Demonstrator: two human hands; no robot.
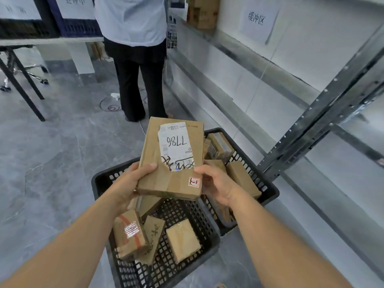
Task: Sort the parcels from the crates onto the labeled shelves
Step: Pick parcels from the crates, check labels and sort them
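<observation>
As seen from the head camera, nearest first:

Near crate (pixel 145 273): black lattice crate on the floor below the arms, holding small brown parcels (pixel 182 240) lying loose.

Left hand (pixel 128 183): fingers closed on the near left corner of the held parcel, thumb on top.

Right hand (pixel 216 183): fingers closed on the near right corner, thumb on the top face beside a small red sticker.

Held parcel (pixel 172 159): flat brown carton raised above the crates, level, white label (pixel 175 142) facing up; its handwritten number reads upside down from here.

Far crate (pixel 268 190): second black crate just behind, more parcels inside.

Shelving (pixel 324 121): grey metal rack at right, a paper sign (pixel 257 23) with Chinese characters high on the wall behind.

Other person (pixel 135 59): stands beyond, back turned.

Step in hand (judged): reading the label. Turn the carton so the number reads upright, match it to a shelf sign, keep both grips until it rests on the shelf.
</observation>
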